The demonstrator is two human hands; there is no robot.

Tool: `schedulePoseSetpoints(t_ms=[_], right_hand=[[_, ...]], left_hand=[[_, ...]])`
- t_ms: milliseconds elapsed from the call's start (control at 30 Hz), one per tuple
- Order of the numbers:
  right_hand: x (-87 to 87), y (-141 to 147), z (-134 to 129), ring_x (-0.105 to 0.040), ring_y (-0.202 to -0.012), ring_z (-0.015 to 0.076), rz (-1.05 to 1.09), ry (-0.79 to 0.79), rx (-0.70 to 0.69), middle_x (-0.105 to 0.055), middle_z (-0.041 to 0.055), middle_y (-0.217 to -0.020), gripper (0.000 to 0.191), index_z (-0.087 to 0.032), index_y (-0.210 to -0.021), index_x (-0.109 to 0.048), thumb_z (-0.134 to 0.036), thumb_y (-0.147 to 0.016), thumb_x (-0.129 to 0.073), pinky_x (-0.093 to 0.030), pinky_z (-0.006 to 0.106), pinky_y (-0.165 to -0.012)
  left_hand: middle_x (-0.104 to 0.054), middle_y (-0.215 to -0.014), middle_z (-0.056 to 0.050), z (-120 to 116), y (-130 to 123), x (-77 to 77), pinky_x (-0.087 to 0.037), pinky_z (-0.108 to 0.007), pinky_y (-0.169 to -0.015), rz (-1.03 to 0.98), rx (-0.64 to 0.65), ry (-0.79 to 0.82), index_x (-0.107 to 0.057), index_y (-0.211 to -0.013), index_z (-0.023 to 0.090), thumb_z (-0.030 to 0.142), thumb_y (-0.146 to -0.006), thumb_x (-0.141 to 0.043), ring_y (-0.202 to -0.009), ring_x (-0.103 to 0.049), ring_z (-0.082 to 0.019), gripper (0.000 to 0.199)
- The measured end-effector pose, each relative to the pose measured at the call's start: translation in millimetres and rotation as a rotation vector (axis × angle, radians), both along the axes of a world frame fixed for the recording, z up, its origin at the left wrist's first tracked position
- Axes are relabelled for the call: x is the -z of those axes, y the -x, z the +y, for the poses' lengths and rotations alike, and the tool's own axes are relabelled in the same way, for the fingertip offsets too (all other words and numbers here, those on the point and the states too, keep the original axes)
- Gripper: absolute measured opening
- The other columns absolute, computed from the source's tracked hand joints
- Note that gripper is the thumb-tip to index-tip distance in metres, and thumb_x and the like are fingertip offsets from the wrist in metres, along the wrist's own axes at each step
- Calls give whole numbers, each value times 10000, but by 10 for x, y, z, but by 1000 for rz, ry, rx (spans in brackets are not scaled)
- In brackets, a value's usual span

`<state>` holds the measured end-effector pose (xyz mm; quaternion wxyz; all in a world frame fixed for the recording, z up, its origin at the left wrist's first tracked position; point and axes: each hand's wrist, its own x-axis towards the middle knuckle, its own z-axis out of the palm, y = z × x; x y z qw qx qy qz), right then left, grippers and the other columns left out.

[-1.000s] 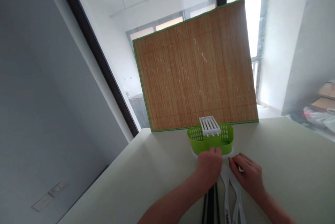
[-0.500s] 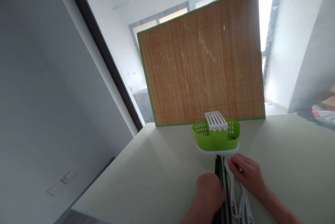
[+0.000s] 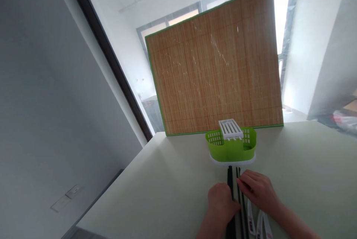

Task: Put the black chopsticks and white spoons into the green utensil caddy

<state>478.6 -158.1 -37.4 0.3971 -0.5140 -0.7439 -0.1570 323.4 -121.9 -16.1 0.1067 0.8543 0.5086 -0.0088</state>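
Note:
Several black chopsticks point(image 3: 230, 181) lie lengthwise on the white table, in front of a green basket. My left hand point(image 3: 221, 201) is closed around the thicker bunch, its thumb reaching across toward the thinner sticks. Just right of that bunch run two thin, slightly separated chopsticks point(image 3: 243, 209). My right hand point(image 3: 259, 188) has its fingers curled, the tips pinching at these thin sticks near their far ends. Beneath the right hand lies a white spoon point(image 3: 250, 220), its bowl mostly hidden. More white spoon handles point(image 3: 263, 224) fan out close to the near edge of the view.
The green basket point(image 3: 228, 153), with a white slatted rack point(image 3: 231, 128) on top, stands on a white base beyond the chopsticks. Behind it a bamboo mat point(image 3: 217, 67) with green edging leans upright at the back of the table point(image 3: 173, 179). A grey wall point(image 3: 69, 101) rises at left.
My right hand has shifted left from the spoon's bowl onto the thin chopsticks, covering the bowl. A gap has opened between the thick bunch and the thin sticks. My left hand has barely moved.

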Motion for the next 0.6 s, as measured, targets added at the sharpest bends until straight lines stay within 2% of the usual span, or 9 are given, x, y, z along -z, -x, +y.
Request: schedulePoseSetpoints(t_ms=[167, 400, 600], right_hand=[[35, 17, 0, -464, -560, 132, -44, 41, 11, -507, -15, -590, 262, -210, -654, -487, -214, -915, -464, -292, 273, -557], [91, 101, -18, -527, -604, 148, -163, 127, -19, -565, -12, -628, 254, -216, -682, -501, -255, -930, -456, -278, 299, -581], [101, 77, -16, -532, -618, 153, -182, 146, -6, -571, -7, -641, 270, -215, -692, -504, -267, -947, -428, -273, 301, -588]], left_hand=[[-695, -946, -163, -24, 60, -47, -526, -378, -813, 44, -54, 1, -677, -957, 101, 156, -693, -518, -914, -660, -302, 313], [-705, -911, -140, 45, -114, -54, -521, -360, -759, 88, 133, -5, -709, -888, 141, 182, -787, -474, -886, -662, -285, 259], [-701, -886, -133, 63, -252, 10, -496, -336, -713, 113, 155, 8, -713, -864, 133, 129, -837, -442, -869, -660, -278, 272]])
